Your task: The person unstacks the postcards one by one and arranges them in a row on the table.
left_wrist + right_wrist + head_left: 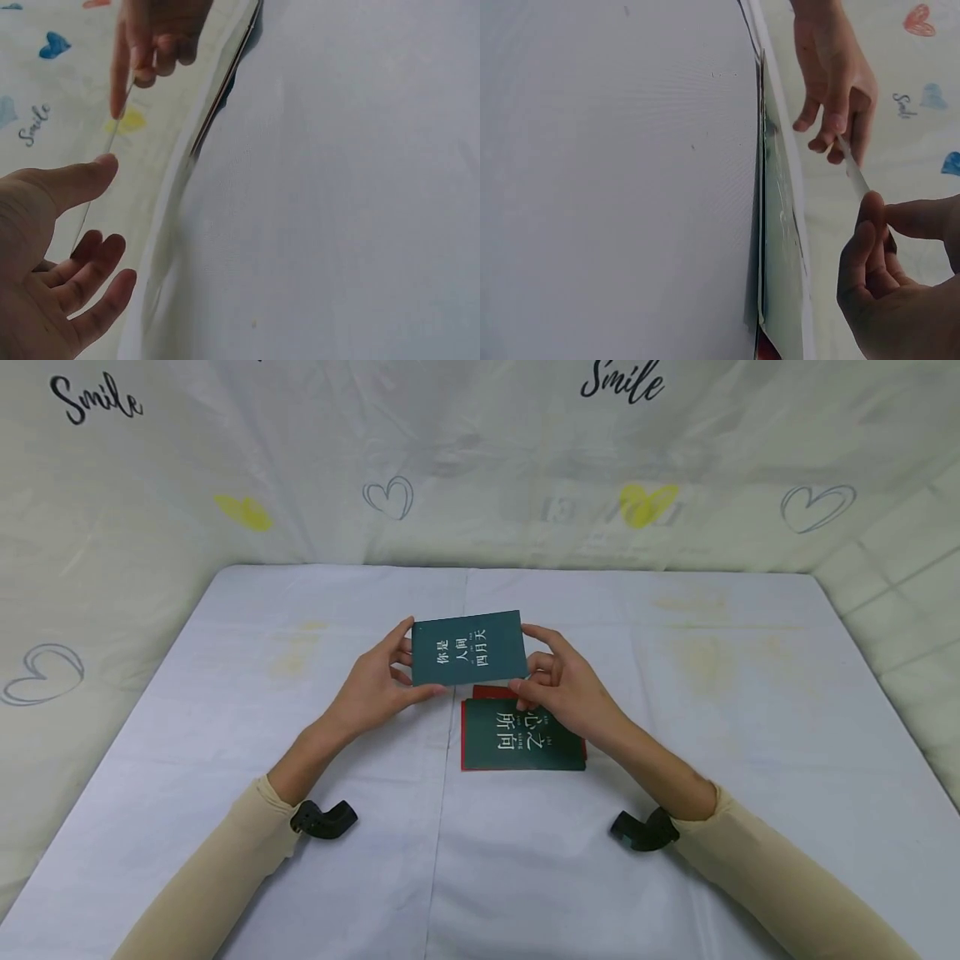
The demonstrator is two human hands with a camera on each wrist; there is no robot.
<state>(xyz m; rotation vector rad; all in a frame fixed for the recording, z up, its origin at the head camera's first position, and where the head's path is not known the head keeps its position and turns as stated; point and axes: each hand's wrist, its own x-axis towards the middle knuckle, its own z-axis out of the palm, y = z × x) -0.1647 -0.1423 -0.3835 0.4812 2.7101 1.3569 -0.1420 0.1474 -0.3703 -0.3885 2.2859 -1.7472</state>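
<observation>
A dark green card with white Chinese characters is held up above the table, seen nearly edge-on in both wrist views. My left hand pinches its left end, thumb at the lower corner and fingers behind and along the side. At the other end my right hand grips the card between thumb and fingers, index finger at the upper corner. Below lies a small pile with another green card on top, its white characters partly covered by the right hand. A red card peeks out from under that one.
A white cloth covers the table. Behind it hangs a pale curtain printed with hearts and "Smile". Black curved devices sit at both wrists, by the beige sleeves.
</observation>
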